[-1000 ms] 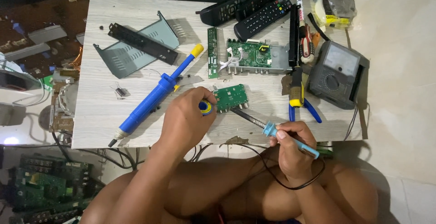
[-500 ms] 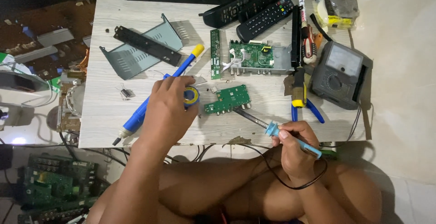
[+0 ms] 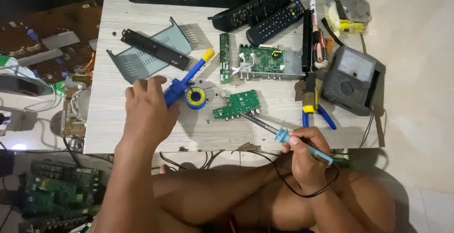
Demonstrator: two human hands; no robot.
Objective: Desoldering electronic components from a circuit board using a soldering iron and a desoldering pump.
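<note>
Right hand [image 3: 306, 153] at 5 o'clock: fingers pinched pen-style on soldering iron [image 3: 283, 135], tip resting on small green board [image 3: 236, 104] at bench centre. Left hand [image 3: 147, 112] at 9 o'clock: over blue desoldering pump [image 3: 187, 78]; grip unclear, prob. closing. Solder reel [image 3: 195, 97] just beside, w/in reach.

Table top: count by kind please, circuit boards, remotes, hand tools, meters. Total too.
Circuit boards: 3, small green board, larger green board, narrow green strip
Remote controls: 2
Hand tools: 3, soldering iron in right hand, blue desoldering pump under left hand, blue-handled pliers
Meters: 1, grey analog multimeter
Total: 9
</note>
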